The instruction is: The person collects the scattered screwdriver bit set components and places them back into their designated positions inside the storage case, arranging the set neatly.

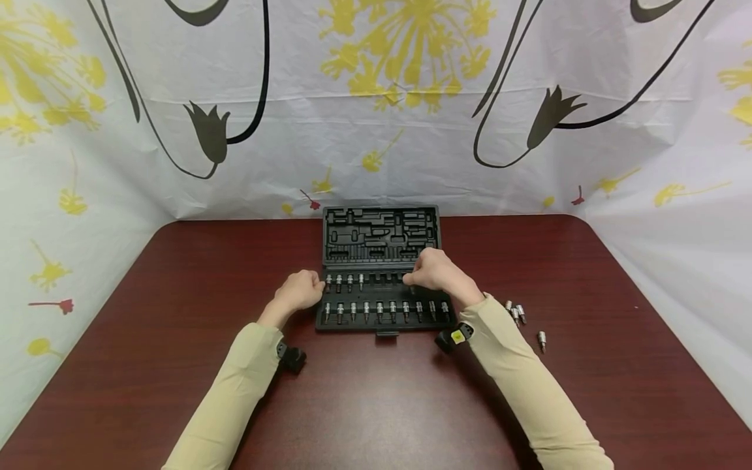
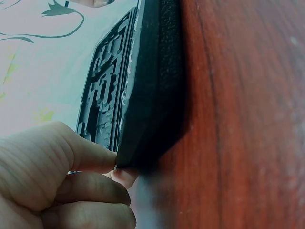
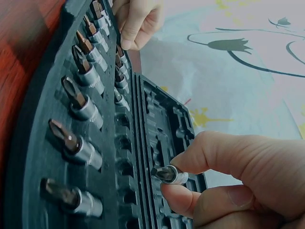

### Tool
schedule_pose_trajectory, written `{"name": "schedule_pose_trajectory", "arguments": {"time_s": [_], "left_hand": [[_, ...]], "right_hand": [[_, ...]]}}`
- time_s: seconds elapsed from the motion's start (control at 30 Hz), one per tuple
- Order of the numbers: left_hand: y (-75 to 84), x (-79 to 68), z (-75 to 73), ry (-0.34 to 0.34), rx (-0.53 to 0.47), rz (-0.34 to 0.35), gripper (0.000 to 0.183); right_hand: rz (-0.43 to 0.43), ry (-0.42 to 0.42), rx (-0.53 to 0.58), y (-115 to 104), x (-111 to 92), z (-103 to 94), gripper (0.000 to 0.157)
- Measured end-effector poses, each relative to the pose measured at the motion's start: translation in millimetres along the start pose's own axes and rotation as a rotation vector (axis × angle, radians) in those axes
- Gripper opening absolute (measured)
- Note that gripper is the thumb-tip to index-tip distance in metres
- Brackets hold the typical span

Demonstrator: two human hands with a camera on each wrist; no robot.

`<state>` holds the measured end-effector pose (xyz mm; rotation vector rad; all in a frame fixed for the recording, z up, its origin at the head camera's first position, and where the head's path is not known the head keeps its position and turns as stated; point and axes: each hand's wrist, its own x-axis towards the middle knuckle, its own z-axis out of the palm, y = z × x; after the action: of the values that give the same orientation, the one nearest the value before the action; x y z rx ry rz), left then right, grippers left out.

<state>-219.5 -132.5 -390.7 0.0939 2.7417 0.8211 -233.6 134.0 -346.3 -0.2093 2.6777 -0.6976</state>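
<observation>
A black plastic tool case (image 1: pixel 382 294) lies unfolded on the table, its moulded lid (image 1: pixel 367 233) leaning back. Bit sockets (image 1: pixel 380 309), silver with darker tips, fill the front row; several more sit at the left end of the back row. With thumb and index finger, my left hand (image 1: pixel 301 289) grips the case's left edge. My right hand (image 1: pixel 435 269) is over the right part of the back row. Between its thumb and fingertip it pinches a bit socket (image 3: pixel 170 175), tip pointing left in the right wrist view, close over the vacant slots (image 3: pixel 125 167).
Several loose bit sockets (image 1: pixel 520 314) lie on the dark red table (image 1: pixel 388 405) right of the case, partly behind the right sleeve. One more socket (image 1: pixel 542 340) lies nearer the front. A printed white cloth (image 1: pixel 376 173) hangs behind the table.
</observation>
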Motion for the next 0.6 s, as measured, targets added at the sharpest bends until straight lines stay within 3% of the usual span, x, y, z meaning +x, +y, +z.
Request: {"name": "schedule_pose_trajectory", "arguments": {"time_s": [0.6], "left_hand": [[0.8, 0.6, -0.8, -0.008, -0.004, -0.017, 0.035]], "right_hand": [[-0.056, 0.043, 0.045, -23.2, 20.7, 13.9, 0.053]]}}
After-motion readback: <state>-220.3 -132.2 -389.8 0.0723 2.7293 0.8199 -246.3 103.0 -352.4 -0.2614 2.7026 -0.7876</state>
